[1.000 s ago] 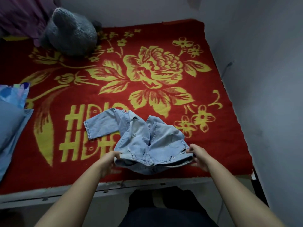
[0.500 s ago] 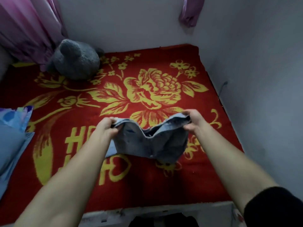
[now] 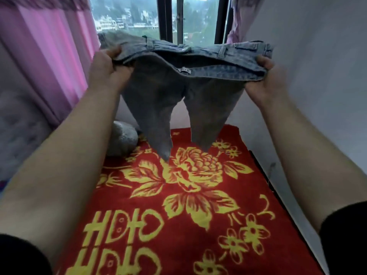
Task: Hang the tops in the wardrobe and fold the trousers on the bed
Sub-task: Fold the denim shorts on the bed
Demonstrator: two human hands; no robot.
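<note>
- Denim trousers [image 3: 158, 100] hang in the air over the red, yellow-flowered bed [image 3: 139, 205], held up by the waistband at window height. Both legs dangle free. Whether the hems touch the bed cannot be told.
- Left grip [image 3: 108, 66] is curled tight round the left end of the waistband, with cloth bunched in the fingers. Right grip [image 3: 266, 78] clasps the right end, thumb over the band's edge. Each has hold of the denim and nothing else.
- Judged from this, the step in hand is shaking the trousers out straight before folding; no fold is made yet.
- Next move likely calls for bringing the two waistband ends together so leg lies on leg, or lowering the trousers flat onto the bed. Even tension would keep the legs from twisting.
- Grey plush toy [image 3: 123, 139] sits at the far end of the bed, near the left leg's hem. Pink curtain [image 3: 49, 66] hangs at left, a window [image 3: 172, 18] behind, a pale wall [image 3: 317, 76] close at right.
- Laid out full length, the trousers could run into the toy; the nearer stretch of bed looks the safer landing place.
</note>
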